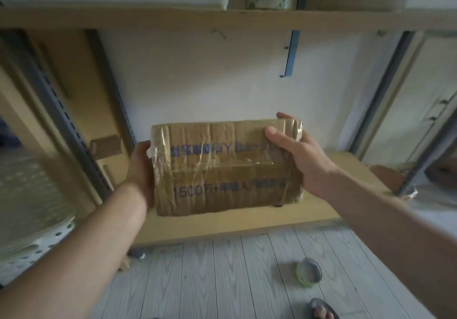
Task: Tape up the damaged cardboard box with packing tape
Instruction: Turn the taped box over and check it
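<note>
Head view showed the box (226, 167) held above the low shelf (346, 165), left hand (141, 170) and right hand (296, 155) clamped on its ends; tape already wrapped it, so little seemed left.

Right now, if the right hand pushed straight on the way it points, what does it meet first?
The cardboard box, which the right hand grips at its top corner. Past that, probably the white wall behind it; depth is unclear.
</note>
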`<state>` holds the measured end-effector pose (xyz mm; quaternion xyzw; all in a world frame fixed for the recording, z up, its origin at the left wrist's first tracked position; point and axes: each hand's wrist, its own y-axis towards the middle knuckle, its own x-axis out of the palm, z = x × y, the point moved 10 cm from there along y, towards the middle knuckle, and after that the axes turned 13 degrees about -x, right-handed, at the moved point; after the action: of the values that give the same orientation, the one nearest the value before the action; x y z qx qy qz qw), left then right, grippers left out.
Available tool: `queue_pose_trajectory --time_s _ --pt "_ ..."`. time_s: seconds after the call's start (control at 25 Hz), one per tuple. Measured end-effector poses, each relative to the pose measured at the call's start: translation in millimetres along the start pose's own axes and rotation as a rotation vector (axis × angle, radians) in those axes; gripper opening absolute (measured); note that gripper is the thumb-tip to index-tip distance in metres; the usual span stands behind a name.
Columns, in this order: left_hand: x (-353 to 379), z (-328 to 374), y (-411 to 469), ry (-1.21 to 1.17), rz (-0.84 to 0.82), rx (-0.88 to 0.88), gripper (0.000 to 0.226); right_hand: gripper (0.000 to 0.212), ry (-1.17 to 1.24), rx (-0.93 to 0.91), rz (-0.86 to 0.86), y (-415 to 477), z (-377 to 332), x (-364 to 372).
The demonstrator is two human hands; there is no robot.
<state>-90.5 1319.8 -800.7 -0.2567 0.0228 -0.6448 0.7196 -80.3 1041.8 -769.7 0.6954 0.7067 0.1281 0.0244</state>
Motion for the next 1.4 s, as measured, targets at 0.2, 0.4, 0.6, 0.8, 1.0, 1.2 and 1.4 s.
queue_pose_trajectory --time_s 0.2,0.4,0.6,0.8,1.0,1.2,1.4 --pt "35.7 6.5 -53.5 0.433 -0.238 0.202 0.074 0.025 0.066 0.115 0.218 -33.2 21.9 -16.9" --pt "28.2 -6.8 -43.4 0.399 -0.188 0.130 0.042 0.028 -0.101 0.012 0.174 -33.5 5.8 -18.9" --pt "20.1 3.2 -18.2 0.228 -0.191 0.080 0.038 0.051 -0.215 -0.194 0.040 -24.8 -5.6 -11.4" --pt "36.2 7.4 -6.6 0.289 -0.201 0.189 0.033 0.042 -0.104 -0.184 0.112 -9.1 -3.9 -21.3" --pt "31.4 20.1 9.1 0.417 -0.116 0.384 0.061 0.048 -0.072 -0.170 0.082 2.0 0.1 -20.1" --pt "28.9 27.5 12.6 0.532 0.022 0.548 0.059 0.055 -0.205 -0.303 0.110 6.9 -2.1 -23.2" --pt "37.4 5.0 21.6 0.479 -0.101 0.293 0.027 0.095 -0.343 -0.274 0.055 10.0 8.1 -19.6"
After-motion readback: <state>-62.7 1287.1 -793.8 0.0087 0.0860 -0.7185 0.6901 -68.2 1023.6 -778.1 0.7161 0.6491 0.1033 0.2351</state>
